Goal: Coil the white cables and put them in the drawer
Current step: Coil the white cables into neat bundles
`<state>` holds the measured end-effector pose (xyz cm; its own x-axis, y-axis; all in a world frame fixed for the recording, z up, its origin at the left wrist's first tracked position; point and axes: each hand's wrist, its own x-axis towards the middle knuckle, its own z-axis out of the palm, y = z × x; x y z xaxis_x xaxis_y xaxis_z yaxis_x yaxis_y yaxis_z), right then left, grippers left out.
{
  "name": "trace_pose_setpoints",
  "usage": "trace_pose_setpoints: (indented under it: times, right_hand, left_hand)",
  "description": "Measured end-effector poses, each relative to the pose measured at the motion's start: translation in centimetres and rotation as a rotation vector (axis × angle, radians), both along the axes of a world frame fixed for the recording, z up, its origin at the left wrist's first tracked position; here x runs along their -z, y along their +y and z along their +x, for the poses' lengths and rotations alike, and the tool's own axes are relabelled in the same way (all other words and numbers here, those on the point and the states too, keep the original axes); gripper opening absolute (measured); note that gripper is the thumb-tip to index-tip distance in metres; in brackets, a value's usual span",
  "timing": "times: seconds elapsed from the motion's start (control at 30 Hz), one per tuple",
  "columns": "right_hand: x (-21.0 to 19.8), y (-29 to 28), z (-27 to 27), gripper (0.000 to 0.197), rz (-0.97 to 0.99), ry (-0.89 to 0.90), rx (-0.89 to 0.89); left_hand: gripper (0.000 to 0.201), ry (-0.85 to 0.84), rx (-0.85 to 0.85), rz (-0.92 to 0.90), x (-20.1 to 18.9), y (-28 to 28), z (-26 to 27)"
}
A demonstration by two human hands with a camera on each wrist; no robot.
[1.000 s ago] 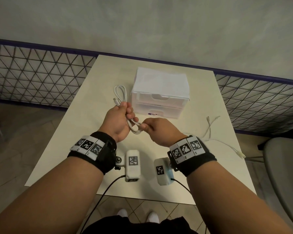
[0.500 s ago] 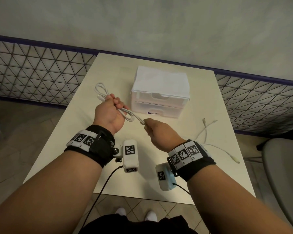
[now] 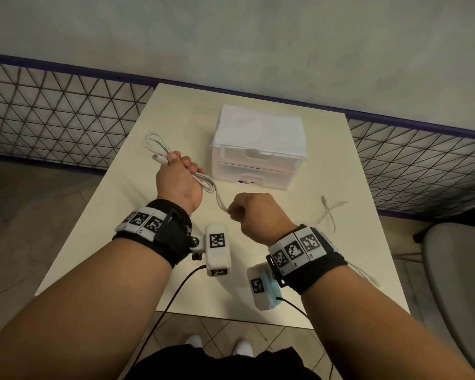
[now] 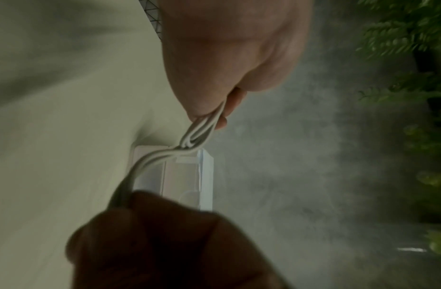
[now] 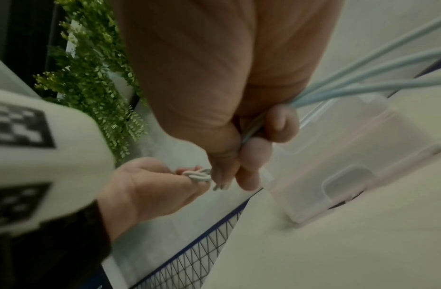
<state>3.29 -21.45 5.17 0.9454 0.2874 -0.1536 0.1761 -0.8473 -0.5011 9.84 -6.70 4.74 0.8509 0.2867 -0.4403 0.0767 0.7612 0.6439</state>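
My left hand grips a bundled white cable above the table. Its loops and one plug stick out past the fingers on the far side. A short strand runs down to my right hand, which pinches it at the thumb side. The left wrist view shows the strands leaving my left fist toward the dark right hand. Seen from the right wrist, the cable passes through my right fingers. The white drawer unit stands behind the hands with both drawers shut. A second white cable lies loose at the right.
The pale table ends near my wrists, with tiled floor below. A grey chair stands at the right. A wire-mesh fence runs along the wall behind the table. Green foliage shows in the right wrist view.
My hands have pulled apart: the left hand moved left and away with the bundle, drawing a strand out to the right hand, which shifted slightly nearer to me.
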Motion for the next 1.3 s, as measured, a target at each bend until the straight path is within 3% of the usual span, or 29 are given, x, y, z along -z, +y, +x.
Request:
trace_pose_setpoints:
  times: [0.17,0.33,0.5,0.67,0.77,1.03,1.17,1.3]
  right_hand:
    - [-0.6,0.7,0.0,0.025,0.2,-0.014,0.003]
    - [-1.4,0.7,0.6,0.021,0.175,-0.019,-0.119]
    - [-2.1,-0.2,0.8,0.029,0.213,0.056,-0.13]
    - [-2.4,0.1,1.5,0.02,0.4,-0.076,0.07]
    - [-1.8,0.5,1.8,0.024,0.365,-0.196,0.076]
    - [-1.6,0.5,1.8,0.008,0.284,-0.501,0.042]
    - [-1.9,-0.2,2.3,0.019,0.247,-0.518,-0.029]
    - [-2.0,-0.3,2.5,0.013,0.219,-0.472,-0.012]
  left_hand:
    - [0.023,-0.062,0.097,0.318,0.6,-1.3,-0.5]
    - [0.024,-0.107,0.269,0.464,1.1,-2.3,-1.5]
    - [0.025,-0.153,0.4,0.369,1.0,-2.2,-2.1]
    - [0.05,-0.181,0.582,0.213,1.7,-2.2,-2.5]
    - [0.063,-0.178,0.653,0.163,1.3,-2.9,-3.2]
    - [0.046,-0.159,0.728,0.204,1.8,-3.1,-3.5]
    - [0.023,-0.132,0.792,0.398,1.9,-3.4,-4.0]
    - [0.022,-0.146,0.842,0.505,1.0,-3.4,-3.7]
